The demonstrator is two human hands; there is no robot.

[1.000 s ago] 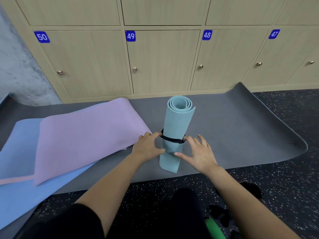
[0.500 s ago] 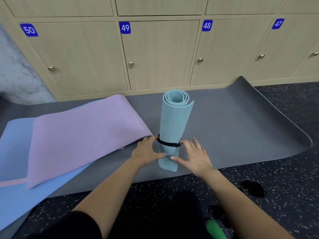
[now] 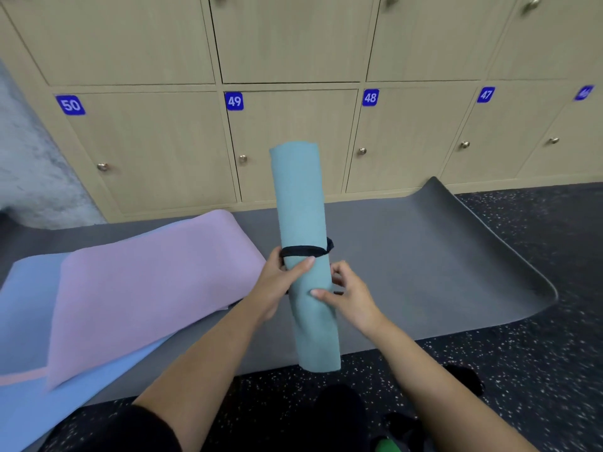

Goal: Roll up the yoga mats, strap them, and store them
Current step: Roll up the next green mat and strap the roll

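Observation:
A rolled teal yoga mat [image 3: 303, 203] stands upright in the middle of the view, lifted off the floor, with a black strap [image 3: 305, 250] around its middle. My left hand [image 3: 282, 282] grips the roll from the left just below the strap. My right hand [image 3: 350, 293] holds it from the right, thumb pressed on the front. A pink mat [image 3: 146, 282] lies flat on a blue mat [image 3: 23, 305] at the left. Both rest on a large grey mat [image 3: 424, 256] spread on the floor.
A wall of wooden lockers [image 3: 293, 125] numbered 50 to 47 stands right behind the mats, all doors closed. The grey mat's right end curls up. Dark speckled floor [image 3: 538, 370] lies to the right, with black items and a green object [image 3: 388, 445] near my knees.
The teal roll has come up off the grey mat and nearer to me. Both hands shifted from resting at the strap to gripping the roll below it.

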